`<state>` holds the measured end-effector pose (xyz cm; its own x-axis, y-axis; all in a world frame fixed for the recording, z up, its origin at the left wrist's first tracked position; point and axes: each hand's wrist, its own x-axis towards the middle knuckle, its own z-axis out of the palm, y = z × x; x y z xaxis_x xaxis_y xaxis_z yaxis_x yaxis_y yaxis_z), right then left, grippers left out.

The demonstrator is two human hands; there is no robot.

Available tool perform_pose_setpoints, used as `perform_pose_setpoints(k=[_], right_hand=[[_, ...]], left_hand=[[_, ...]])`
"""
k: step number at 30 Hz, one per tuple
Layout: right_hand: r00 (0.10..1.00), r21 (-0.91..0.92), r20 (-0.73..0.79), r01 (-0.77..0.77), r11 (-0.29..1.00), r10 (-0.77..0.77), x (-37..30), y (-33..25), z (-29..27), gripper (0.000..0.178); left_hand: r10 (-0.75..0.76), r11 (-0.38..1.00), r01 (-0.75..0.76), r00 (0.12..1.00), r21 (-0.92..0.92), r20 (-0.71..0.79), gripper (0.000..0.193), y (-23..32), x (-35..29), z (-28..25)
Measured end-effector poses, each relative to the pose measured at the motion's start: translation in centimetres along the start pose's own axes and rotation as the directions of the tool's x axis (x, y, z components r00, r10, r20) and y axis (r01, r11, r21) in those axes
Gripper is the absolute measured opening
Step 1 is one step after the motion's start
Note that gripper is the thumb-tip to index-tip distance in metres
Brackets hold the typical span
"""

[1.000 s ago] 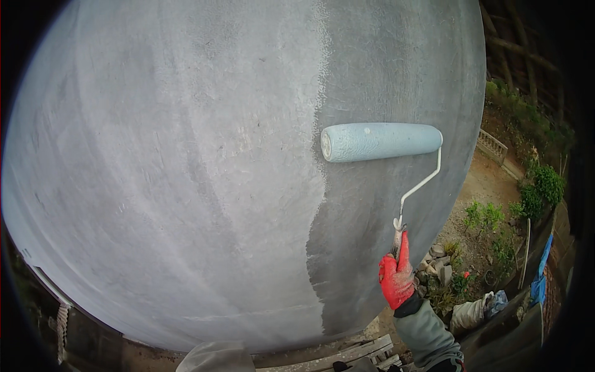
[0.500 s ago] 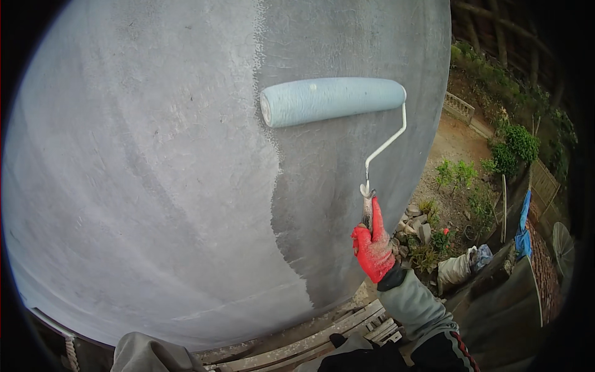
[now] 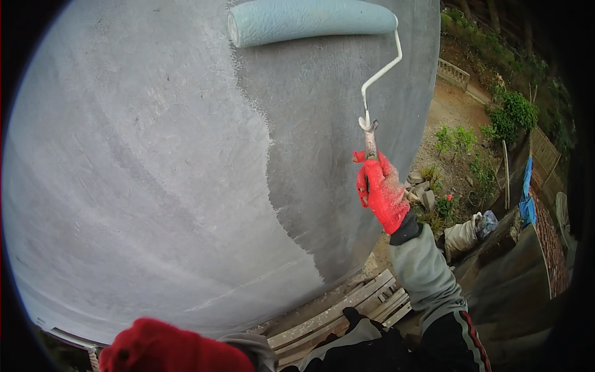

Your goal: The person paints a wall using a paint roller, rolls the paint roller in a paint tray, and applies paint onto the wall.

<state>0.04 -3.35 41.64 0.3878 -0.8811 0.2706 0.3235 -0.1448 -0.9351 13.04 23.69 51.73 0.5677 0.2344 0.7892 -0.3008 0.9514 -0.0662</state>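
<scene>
My right hand point(image 3: 385, 189), in a red glove, is closed round the handle of a paint roller point(image 3: 316, 20). The roller's pale blue sleeve lies across the upper part of a grey wall point(image 3: 149, 161), its left end at the ragged border between lighter and darker grey. A bent white wire frame joins sleeve and handle. At the lower left edge, close to the wall's foot, my left hand point(image 3: 176, 348) shows in a red glove; its fingers cannot be made out.
Below me are pale wooden planks point(image 3: 338, 319). Beyond the wall's right edge, far down, lie a dirt yard point(image 3: 455, 111), green bushes point(image 3: 517, 111), stones point(image 3: 424, 192), a whitish sack point(image 3: 462, 237), a blue tarp point(image 3: 527, 198) and a roof edge.
My right hand has pushed the roller up the wall, its sleeve now near the top of the picture. My left hand has come into view at the lower left.
</scene>
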Motion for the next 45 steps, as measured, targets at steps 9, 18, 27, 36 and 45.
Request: perform_pose_setpoints(k=[9,18,27,36,45], right_hand=[[0.879,-0.131,-0.270,-0.437,0.890,0.392,-14.4,21.7,-3.5,0.024],[0.960,-0.137,-0.224,-0.199,0.970,0.165,-12.0,19.2,-2.7,0.022],[0.980,-0.377,-0.183,0.007,0.926,-0.082,-5.6,13.9,-2.6,0.025],[0.891,-0.701,-0.163,-0.408,0.586,0.425,-18.5,26.6,-8.8,0.034],[0.991,-0.425,0.067,-0.077,0.902,0.116,-12.9,20.1,-8.1,0.025]], left_hand=[[-0.967,-0.249,0.822,-0.185,0.512,-0.174,0.059,-8.4,-29.2,-13.0],[-0.973,-0.230,0.865,-0.212,0.446,-0.091,0.066,-10.7,-27.5,-9.4],[-1.000,-0.016,0.996,-0.017,0.090,0.011,0.052,-16.4,-25.0,-5.3],[-0.906,-0.318,0.947,-0.292,0.037,-0.307,0.037,-7.8,-41.3,-13.1],[-0.952,-0.215,0.965,-0.173,0.148,-0.251,0.040,-11.9,-35.7,-8.6]])
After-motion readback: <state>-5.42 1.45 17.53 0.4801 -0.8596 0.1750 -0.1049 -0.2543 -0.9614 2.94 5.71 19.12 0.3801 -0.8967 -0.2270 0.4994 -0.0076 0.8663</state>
